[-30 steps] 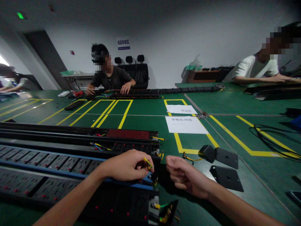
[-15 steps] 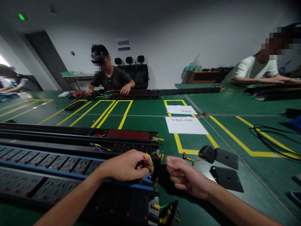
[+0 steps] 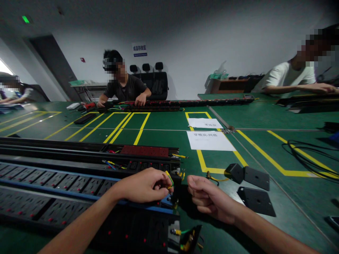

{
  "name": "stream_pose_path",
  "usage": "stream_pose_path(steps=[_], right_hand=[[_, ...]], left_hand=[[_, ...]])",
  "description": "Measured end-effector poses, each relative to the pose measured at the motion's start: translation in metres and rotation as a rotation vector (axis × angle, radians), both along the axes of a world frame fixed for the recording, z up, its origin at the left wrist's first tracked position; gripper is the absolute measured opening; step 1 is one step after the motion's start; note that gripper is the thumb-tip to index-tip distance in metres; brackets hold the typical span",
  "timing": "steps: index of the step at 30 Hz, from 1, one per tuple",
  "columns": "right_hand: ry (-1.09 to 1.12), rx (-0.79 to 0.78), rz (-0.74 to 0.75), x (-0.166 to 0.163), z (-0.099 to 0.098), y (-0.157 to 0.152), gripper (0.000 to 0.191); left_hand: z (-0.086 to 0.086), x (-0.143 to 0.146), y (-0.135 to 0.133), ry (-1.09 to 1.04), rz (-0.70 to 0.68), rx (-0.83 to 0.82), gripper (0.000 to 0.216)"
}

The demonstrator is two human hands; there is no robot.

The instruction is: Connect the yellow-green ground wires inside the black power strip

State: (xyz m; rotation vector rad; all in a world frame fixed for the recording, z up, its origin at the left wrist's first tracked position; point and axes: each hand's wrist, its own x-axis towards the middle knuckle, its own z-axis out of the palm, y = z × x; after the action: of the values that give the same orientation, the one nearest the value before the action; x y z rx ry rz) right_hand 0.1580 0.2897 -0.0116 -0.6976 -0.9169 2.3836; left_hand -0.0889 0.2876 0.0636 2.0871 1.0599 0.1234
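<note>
My left hand rests over the end of a blue-edged power strip, its fingers closed on a short yellow-green wire. To the right of that strip's end, my right hand is curled with thumb against fingers; whatever it may pinch is hidden. Nearest me lies a black power strip with red indicator dots and a yellow-green wire at its end. Beyond the blue-edged strip are a black strip and one with a dark red socket section, loose wires showing at both.
Black metal end plates lie right of my right hand. Two paper sheets and yellow tape lines mark the green table. Black cables coil at the right. Across the table a person handles a long strip; another works at right.
Both my hands hold nearly the same position. The co-worker's long strip across the table has turned, now showing more red along it. The view has shifted very slightly.
</note>
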Motion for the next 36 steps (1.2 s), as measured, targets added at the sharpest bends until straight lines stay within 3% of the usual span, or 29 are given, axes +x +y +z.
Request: stream_pose_path(steps=[36], right_hand=[[-0.033,0.011,0.005,-0.0019,0.0031,0.0001,0.051]], left_hand=[[0.0016,0.0006,0.0001,0.008,-0.007,0.017,0.028]])
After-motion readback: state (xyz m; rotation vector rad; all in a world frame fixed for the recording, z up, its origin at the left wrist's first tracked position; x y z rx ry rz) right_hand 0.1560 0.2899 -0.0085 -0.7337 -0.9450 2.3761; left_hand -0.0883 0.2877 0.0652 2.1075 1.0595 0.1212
